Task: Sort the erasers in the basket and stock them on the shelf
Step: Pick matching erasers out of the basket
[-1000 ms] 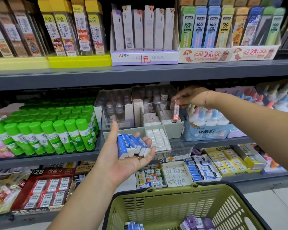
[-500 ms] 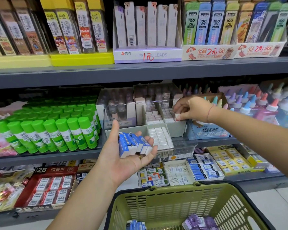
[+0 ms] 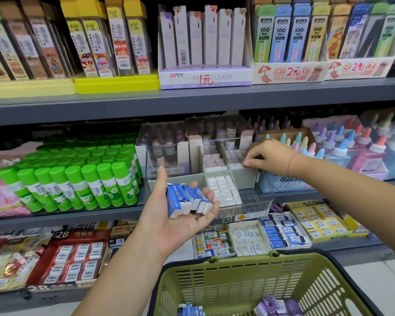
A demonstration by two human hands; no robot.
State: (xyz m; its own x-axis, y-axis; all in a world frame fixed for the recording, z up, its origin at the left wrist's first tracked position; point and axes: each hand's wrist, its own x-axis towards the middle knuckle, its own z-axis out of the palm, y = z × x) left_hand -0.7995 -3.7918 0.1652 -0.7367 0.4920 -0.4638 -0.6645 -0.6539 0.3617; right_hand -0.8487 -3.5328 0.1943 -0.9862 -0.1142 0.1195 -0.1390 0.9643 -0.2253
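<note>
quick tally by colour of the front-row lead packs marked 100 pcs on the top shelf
tall green lead pack: 1
tall blue lead packs: 2
tall yellow lead pack: 1
total: 4

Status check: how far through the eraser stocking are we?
Done: the grey tray looks nearly full of small erasers. In hand: the left hand holds blue erasers; the right hand reaches into the tray. Left: spare blue erasers and purple erasers lie in the basket.
</note>
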